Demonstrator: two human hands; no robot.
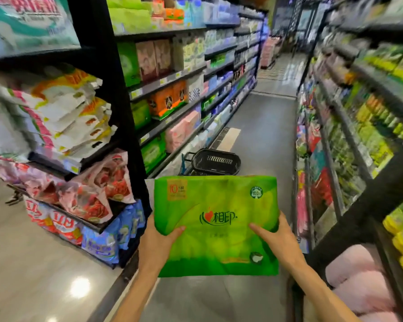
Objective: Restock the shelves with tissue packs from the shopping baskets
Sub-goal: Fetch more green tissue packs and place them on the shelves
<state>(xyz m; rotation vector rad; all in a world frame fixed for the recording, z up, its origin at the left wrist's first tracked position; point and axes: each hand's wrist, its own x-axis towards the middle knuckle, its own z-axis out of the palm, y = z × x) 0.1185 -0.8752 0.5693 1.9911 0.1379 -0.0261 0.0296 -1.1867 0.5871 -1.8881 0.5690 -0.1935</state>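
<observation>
One green tissue pack [215, 225] held flat in front of me, between both hands. My left hand [157, 240] grips its near-left edge, thumb on top; my right hand [280, 239] grips the near-right edge, thumb lying across the top face. Print on pack: "10" in an orange patch, "100%" in a round badge, "心相印" at centre. Beyond it, one black shopping basket [213, 161] on the aisle floor, against the left shelves [172, 76].
</observation>
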